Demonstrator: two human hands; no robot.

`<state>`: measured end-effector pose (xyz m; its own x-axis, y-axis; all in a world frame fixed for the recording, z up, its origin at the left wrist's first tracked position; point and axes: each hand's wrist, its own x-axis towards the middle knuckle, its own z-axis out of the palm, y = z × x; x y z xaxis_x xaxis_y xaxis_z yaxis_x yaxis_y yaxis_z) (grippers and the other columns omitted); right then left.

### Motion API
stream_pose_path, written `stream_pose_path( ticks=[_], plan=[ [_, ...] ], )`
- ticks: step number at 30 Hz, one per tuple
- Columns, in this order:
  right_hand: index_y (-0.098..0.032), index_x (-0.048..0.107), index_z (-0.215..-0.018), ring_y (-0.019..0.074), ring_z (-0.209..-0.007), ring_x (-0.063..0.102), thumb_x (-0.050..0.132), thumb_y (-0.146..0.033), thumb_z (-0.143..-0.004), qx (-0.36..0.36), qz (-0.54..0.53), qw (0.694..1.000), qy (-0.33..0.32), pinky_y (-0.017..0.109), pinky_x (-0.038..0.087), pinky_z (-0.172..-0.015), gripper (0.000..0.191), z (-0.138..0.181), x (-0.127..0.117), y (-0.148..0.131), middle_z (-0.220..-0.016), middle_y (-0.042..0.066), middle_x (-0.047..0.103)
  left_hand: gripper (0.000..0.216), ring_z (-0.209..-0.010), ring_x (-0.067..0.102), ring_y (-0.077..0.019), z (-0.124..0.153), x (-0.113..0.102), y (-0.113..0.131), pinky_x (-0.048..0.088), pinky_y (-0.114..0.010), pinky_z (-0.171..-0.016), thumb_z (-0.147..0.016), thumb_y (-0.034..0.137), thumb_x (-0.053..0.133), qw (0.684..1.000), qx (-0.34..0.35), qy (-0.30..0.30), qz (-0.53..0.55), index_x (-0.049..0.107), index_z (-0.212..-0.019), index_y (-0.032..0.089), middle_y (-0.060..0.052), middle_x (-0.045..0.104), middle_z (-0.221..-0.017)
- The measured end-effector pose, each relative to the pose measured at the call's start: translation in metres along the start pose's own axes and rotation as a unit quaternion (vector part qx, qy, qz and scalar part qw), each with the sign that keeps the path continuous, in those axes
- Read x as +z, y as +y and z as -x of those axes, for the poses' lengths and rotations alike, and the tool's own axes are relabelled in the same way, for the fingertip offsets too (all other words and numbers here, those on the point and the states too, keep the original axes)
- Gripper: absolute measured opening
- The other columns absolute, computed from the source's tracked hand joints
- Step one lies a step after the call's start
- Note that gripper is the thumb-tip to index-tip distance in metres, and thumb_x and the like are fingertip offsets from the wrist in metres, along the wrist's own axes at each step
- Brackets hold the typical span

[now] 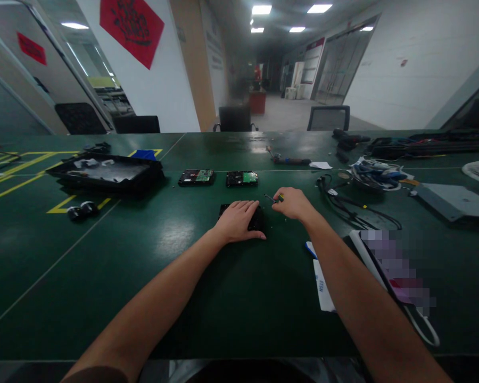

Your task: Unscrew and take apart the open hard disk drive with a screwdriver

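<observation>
My left hand (239, 219) lies flat, fingers together, on top of a black hard drive (256, 219) in the middle of the green table (143, 266). Just to its right, my right hand (293, 204) is closed around a small screwdriver (274, 199) with a yellow-green handle, its tip pointing left toward the drive. Two more hard drives with green circuit boards facing up, one on the left (197, 177) and one on the right (241, 178), lie side by side a little farther back.
A black tray (104, 173) with loose parts sits at the back left. Tangled cables (355, 205), a grey metal plate (453, 201) and tools lie at the right. A white paper strip (322, 284) lies under my right forearm. Office chairs (234, 118) stand behind the table.
</observation>
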<state>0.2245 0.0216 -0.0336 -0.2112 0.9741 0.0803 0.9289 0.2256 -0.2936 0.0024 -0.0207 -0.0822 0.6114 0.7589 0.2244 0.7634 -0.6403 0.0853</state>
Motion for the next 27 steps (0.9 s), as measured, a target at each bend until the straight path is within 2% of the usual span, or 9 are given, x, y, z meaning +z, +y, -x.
stream_pose_path(
  ticks=[3, 5, 9, 15, 17, 20, 22, 24, 27],
  plan=[
    [-0.018, 0.077, -0.104, 0.0257, -0.099, 0.068, 0.071, -0.029, -0.08, 0.018, -0.047, 0.998, 0.041, 0.031, 0.049, -0.084, 0.027, 0.0, -0.005, 0.003, -0.11, 0.012, 0.075, 0.112, -0.145, 0.039, -0.0384, 0.012, 0.002, 0.009, 0.022, -0.053, -0.121, -0.076, 0.091, 0.047, 0.998, -0.036, 0.038, -0.031, 0.035, -0.155, 0.012, -0.021, 0.049, -0.153],
    [-0.018, 0.077, -0.101, 0.0226, -0.086, 0.067, 0.07, -0.03, -0.081, 0.038, -0.11, 0.992, 0.046, 0.029, 0.048, -0.073, 0.024, 0.001, -0.006, 0.004, -0.096, 0.01, 0.075, 0.108, -0.146, 0.034, -0.0435, 0.023, 0.007, 0.018, 0.02, -0.06, -0.12, -0.079, 0.089, 0.043, 0.987, -0.126, 0.079, -0.061, 0.039, -0.153, 0.011, -0.024, 0.046, -0.153],
    [-0.016, 0.073, -0.097, 0.0126, -0.051, 0.05, 0.067, -0.025, -0.081, 0.071, -0.279, 0.958, -0.016, 0.024, 0.037, -0.049, 0.019, 0.003, -0.003, 0.005, -0.058, 0.0, 0.059, 0.106, -0.143, 0.036, -0.048, 0.039, 0.016, 0.024, 0.018, -0.07, -0.117, -0.08, 0.091, 0.036, 0.974, -0.207, 0.08, -0.053, 0.044, -0.151, 0.013, -0.024, 0.043, -0.156],
    [-0.013, 0.068, -0.101, 0.0092, -0.047, 0.045, 0.069, -0.019, -0.08, 0.08, -0.422, 0.894, -0.128, 0.021, 0.028, -0.041, 0.022, 0.003, 0.005, 0.007, -0.056, -0.002, 0.055, 0.105, -0.146, 0.037, -0.04, 0.032, 0.014, -0.002, 0.012, -0.061, -0.125, -0.079, 0.089, 0.041, 0.988, -0.139, 0.067, -0.022, 0.039, -0.154, 0.016, -0.019, 0.045, -0.156],
    [-0.014, 0.062, -0.125, 0.0097, -0.048, 0.047, 0.071, -0.016, -0.079, 0.085, -0.426, 0.89, -0.143, 0.02, 0.03, -0.042, 0.047, 0.005, 0.008, 0.005, -0.058, -0.003, 0.056, 0.106, -0.146, 0.037, -0.0368, 0.03, 0.012, -0.01, 0.013, -0.057, -0.126, -0.079, 0.088, 0.046, 0.993, -0.102, 0.054, -0.009, 0.038, -0.155, 0.016, -0.017, 0.045, -0.156],
    [-0.023, 0.03, -0.157, 0.0106, -0.048, 0.048, 0.069, -0.014, -0.08, 0.079, -0.419, 0.891, -0.158, 0.02, 0.031, -0.044, 0.087, 0.008, 0.009, 0.0, -0.059, -0.007, 0.055, 0.104, -0.148, 0.034, -0.0351, 0.034, 0.008, -0.011, 0.009, -0.056, -0.127, -0.08, 0.085, 0.05, 0.995, -0.073, 0.064, -0.008, 0.036, -0.155, 0.014, -0.017, 0.047, -0.155],
    [-0.026, 0.025, -0.159, 0.0109, -0.049, 0.05, 0.067, -0.013, -0.082, 0.07, -0.421, 0.887, -0.173, 0.021, 0.033, -0.045, 0.089, 0.01, 0.007, -0.003, -0.061, -0.007, 0.055, 0.1, -0.148, 0.034, -0.0357, 0.041, 0.005, -0.004, 0.014, -0.056, -0.126, -0.081, 0.081, 0.054, 0.994, -0.078, 0.079, -0.011, 0.039, -0.153, 0.013, -0.018, 0.046, -0.156],
    [-0.025, 0.034, -0.156, 0.0111, -0.052, 0.052, 0.066, -0.013, -0.082, 0.071, -0.43, 0.88, -0.189, 0.021, 0.033, -0.045, 0.081, 0.01, 0.005, -0.005, -0.065, -0.005, 0.057, 0.088, -0.146, 0.037, -0.0354, 0.052, 0.002, 0.004, 0.025, -0.054, -0.123, -0.085, 0.073, 0.058, 0.992, -0.082, 0.094, -0.005, 0.044, -0.149, 0.015, -0.017, 0.047, -0.154],
    [-0.024, 0.04, -0.15, 0.0107, -0.052, 0.051, 0.067, -0.014, -0.082, 0.079, -0.443, 0.874, -0.187, 0.021, 0.03, -0.043, 0.073, 0.009, 0.004, -0.008, -0.067, -0.004, 0.057, 0.05, -0.132, 0.051, -0.0301, 0.066, -0.002, 0.015, 0.042, -0.047, -0.112, -0.096, 0.048, 0.055, 0.988, -0.094, 0.114, 0.033, 0.056, -0.137, 0.019, -0.014, 0.06, -0.137]
  ],
)
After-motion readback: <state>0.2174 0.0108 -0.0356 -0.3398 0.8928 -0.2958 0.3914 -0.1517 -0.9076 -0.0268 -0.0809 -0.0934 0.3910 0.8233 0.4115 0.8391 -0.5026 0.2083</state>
